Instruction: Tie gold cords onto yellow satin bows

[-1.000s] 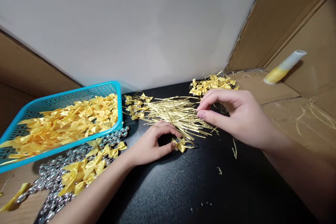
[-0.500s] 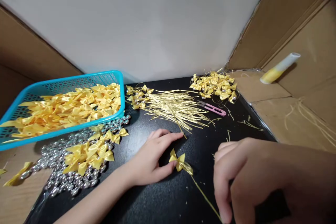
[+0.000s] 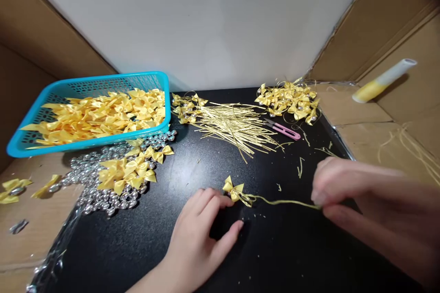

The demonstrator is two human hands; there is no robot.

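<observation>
A yellow satin bow [image 3: 233, 188] lies on the black tabletop with a looped, knotted gold cord [image 3: 282, 201] running from it to the right. My left hand [image 3: 202, 222] rests on the table, thumb and fingers apart, its index fingertip touching or just beside the bow's left edge. My right hand [image 3: 347, 192], partly smeared by motion, pinches the far end of the cord between thumb and fingers. From the bow to that pinch the cord hangs in a slight wave.
A turquoise basket [image 3: 168, 96] holds many yellow bows. Before it lie silver beads [image 3: 99, 197] with bows on top. Cut gold cords [image 3: 233, 123], pink thread snips [image 3: 287, 132] and a pile of beaded bows [image 3: 292, 100] lie at the back. A tube [image 3: 385, 80] projects from the cardboard.
My right hand has moved up and right with the cord end, so the cord now runs nearly level. My left hand has shifted down, its fingers spread beside the bow. The view has tilted.
</observation>
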